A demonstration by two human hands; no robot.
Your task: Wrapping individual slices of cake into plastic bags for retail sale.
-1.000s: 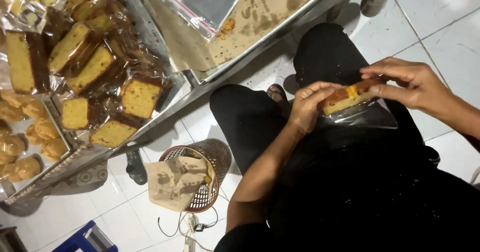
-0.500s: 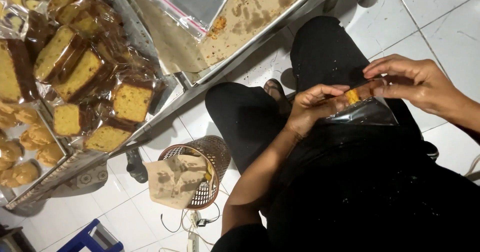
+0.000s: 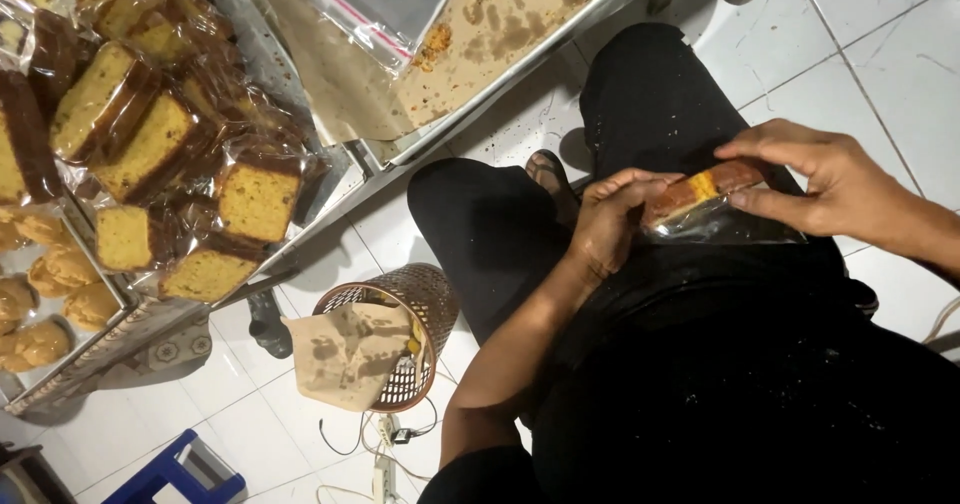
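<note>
Over my lap, both hands hold one slice of brown-crusted yellow cake (image 3: 702, 188) in a clear plastic bag (image 3: 735, 226). My left hand (image 3: 612, 220) grips the slice's left end, fingers curled around it. My right hand (image 3: 822, 178) pinches the right end and the bag's top edge. The bag's loose film hangs below the slice against my black clothing.
Several wrapped cake slices (image 3: 170, 154) lie piled on a metal tray (image 3: 330, 179) at the left, with small golden buns (image 3: 40, 304) beside them. A tray lined with stained brown paper (image 3: 500, 24) holds a clear bag (image 3: 370, 4). A wicker bin (image 3: 400, 334) with paper stands on the tiled floor.
The slice has turned flatter and sunk further into the bag between my hands. The view has shifted slightly, with the trays sliding left.
</note>
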